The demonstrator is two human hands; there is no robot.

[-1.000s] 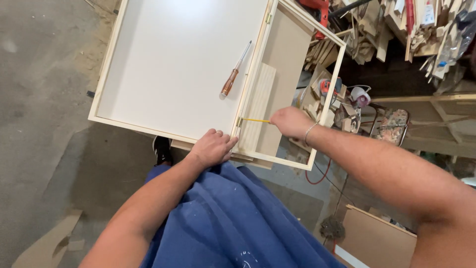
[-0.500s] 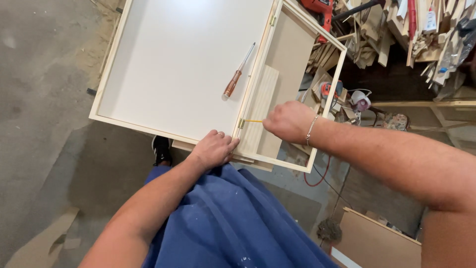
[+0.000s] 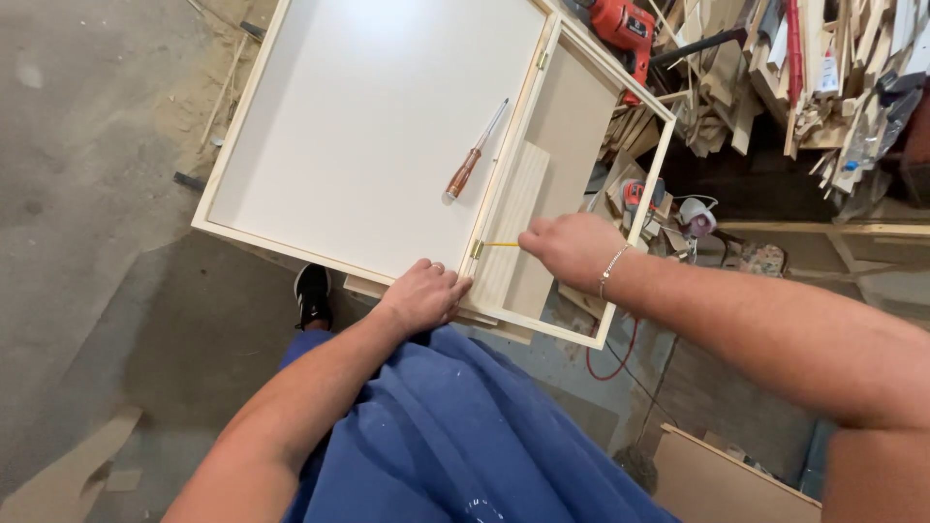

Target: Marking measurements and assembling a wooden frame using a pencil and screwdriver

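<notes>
A shallow white cabinet box (image 3: 368, 126) with pale wood edges lies flat below me, its framed door (image 3: 581, 194) swung out to the right. My left hand (image 3: 423, 293) presses on the box's near edge beside a small brass hinge (image 3: 477, 249). My right hand (image 3: 572, 249) is closed around a thin yellow tool (image 3: 501, 244) whose tip points at that hinge. A screwdriver with an orange-brown handle (image 3: 472, 158) lies loose on the white panel, close to the hinge side. A second brass hinge (image 3: 542, 60) sits at the far end of the same edge.
A red power drill (image 3: 625, 24) lies beyond the door. Heaped wood offcuts (image 3: 804, 68) fill the upper right. Small tools and a red cable (image 3: 620, 358) lie under the door. A board (image 3: 727, 479) leans at lower right. My black shoe (image 3: 313, 293) stands on the concrete floor (image 3: 87, 194).
My right hand has shifted slightly left and down along the door frame, keeping the yellow tool at the near hinge. My left hand stays on the box's edge.
</notes>
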